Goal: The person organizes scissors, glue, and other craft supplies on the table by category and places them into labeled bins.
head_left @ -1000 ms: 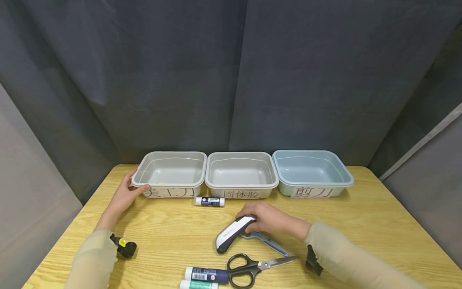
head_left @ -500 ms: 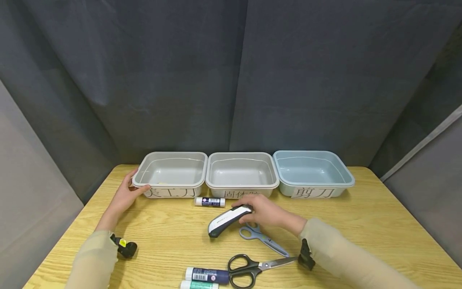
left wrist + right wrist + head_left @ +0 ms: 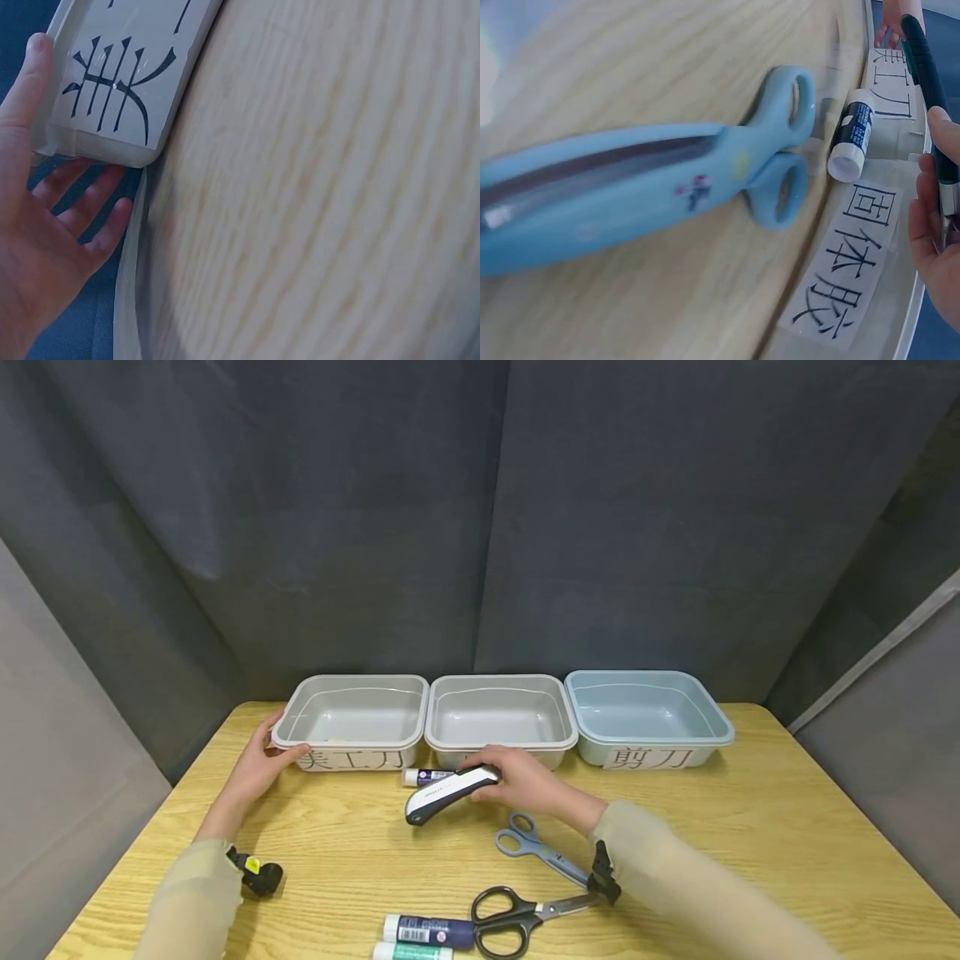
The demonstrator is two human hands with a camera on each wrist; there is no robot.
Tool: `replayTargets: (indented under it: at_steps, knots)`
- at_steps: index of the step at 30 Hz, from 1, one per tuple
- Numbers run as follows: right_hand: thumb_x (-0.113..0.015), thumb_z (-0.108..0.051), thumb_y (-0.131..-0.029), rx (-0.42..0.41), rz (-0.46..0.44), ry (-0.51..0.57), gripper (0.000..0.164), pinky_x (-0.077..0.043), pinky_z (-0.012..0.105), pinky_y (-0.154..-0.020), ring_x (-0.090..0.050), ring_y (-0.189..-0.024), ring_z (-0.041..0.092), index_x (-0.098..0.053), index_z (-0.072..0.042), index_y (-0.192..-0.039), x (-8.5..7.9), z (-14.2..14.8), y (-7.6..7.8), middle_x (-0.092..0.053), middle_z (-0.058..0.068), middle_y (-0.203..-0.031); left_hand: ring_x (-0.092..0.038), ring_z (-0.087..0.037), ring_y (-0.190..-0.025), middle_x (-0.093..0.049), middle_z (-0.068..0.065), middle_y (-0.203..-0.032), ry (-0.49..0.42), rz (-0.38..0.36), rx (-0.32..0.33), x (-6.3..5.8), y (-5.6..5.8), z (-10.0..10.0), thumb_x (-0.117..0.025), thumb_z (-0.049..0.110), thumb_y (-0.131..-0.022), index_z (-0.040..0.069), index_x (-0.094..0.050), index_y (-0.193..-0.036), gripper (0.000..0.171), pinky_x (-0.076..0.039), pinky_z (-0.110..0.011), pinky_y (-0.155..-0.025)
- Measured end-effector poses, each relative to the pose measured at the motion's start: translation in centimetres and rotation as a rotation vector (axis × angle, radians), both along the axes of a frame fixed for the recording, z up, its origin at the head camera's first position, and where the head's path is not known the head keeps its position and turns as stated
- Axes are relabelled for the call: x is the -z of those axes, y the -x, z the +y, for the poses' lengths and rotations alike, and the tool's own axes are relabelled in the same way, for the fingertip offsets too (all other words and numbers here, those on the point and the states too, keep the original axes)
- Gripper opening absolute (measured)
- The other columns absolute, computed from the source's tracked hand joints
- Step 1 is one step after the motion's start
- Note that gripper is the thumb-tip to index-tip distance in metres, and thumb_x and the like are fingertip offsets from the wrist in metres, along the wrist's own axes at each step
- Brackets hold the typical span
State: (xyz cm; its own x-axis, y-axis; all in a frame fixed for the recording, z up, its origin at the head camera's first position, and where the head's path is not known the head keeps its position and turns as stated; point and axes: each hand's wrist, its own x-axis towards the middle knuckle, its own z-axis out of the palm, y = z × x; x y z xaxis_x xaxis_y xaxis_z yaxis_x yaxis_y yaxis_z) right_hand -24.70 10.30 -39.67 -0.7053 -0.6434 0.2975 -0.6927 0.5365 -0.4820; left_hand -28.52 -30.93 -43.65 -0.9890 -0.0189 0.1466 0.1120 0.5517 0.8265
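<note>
Head view: pinched the white-and-black utility knife point(image 3: 447, 789) between thumb and fingers of the right hand point(image 3: 521, 782), tilted, just in front of the middle grey bin point(image 3: 542, 747) and partly hiding a small navy glue stick point(image 3: 418, 777). Held the corner of the grey bin marked 美工刀 point(image 3: 367, 745) with the left hand point(image 3: 258, 766), thumb at the front, fingers spread around the side. Below the right hand, saw blue scissors point(image 3: 550, 858), then black-handled scissors point(image 3: 527, 913) just beside a larger navy glue stick point(image 3: 438, 932); beyond that hand, rightward, a pale blue bin point(image 3: 656, 742).
</note>
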Motion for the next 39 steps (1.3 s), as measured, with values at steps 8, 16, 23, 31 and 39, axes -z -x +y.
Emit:
replayTargets:
  at_steps: [8, 16, 23, 31, 39]
  knots:
    - [-0.075, -0.023, -0.074, -0.014, 0.05, 0.013, 0.038, -0.045, 0.027, -0.077, -0.057, -0.086, 0.008, -0.064, -0.012, -0.108, -0.8, -2.0, 1.2, -0.065, -0.002, -0.101, -0.036, -0.031, -0.117, -0.027, -0.02, -0.143, -0.002, 0.008, 0.0, 0.2, 0.3, -0.3, -0.063, 0.04, -0.083, 0.011, -0.013, -0.146, 0.086, -0.033, -0.03, -0.087]
    - [-0.075, -0.023, -0.075, 0.029, 0.088, 0.024, 0.038, -0.045, 0.028, -0.08, -0.058, -0.09, 0.011, -0.063, -0.013, -0.11, -1.7, -3.9, 1.9, -0.065, -0.001, -0.104, -0.037, -0.029, -0.115, -0.029, -0.02, -0.142, -0.003, 0.006, -0.017, 0.3, 0.2, -0.3, -0.064, 0.04, -0.083, 0.012, -0.013, -0.146, 0.086, -0.034, -0.028, -0.085]
    - [-0.073, -0.022, -0.076, 0.12, 0.068, 0.048, 0.038, -0.045, 0.031, -0.079, -0.058, -0.091, 0.014, -0.063, -0.011, -0.111, -2.1, -5.3, 2.4, -0.064, 0.003, -0.103, -0.037, -0.033, -0.117, -0.027, -0.021, -0.143, -0.009, -0.008, -0.014, 0.3, 0.1, -0.2, -0.064, 0.04, -0.083, 0.011, -0.011, -0.147, 0.087, -0.032, -0.033, -0.088]
    - [-0.073, -0.02, -0.077, 0.225, 0.025, 0.081, 0.039, -0.045, 0.034, -0.084, -0.058, -0.096, 0.019, -0.063, -0.009, -0.113, -2.4, -6.9, 2.9, -0.064, 0.007, -0.107, -0.036, -0.032, -0.118, -0.026, -0.02, -0.144, -0.007, -0.001, -0.013, 0.4, 0.4, -0.3, -0.063, 0.04, -0.083, 0.011, -0.012, -0.147, 0.087, -0.032, -0.034, -0.088]
    - [-0.072, -0.026, -0.077, 0.338, 0.049, 0.042, 0.042, -0.044, 0.036, -0.088, -0.057, -0.102, 0.023, -0.062, -0.011, -0.115, -2.4, -8.6, 3.4, -0.063, 0.007, -0.111, -0.038, -0.031, -0.115, -0.027, -0.02, -0.143, -0.003, -0.006, 0.0, 0.4, 0.3, -0.2, -0.062, 0.041, -0.084, 0.011, -0.011, -0.146, 0.086, -0.033, -0.032, -0.087]
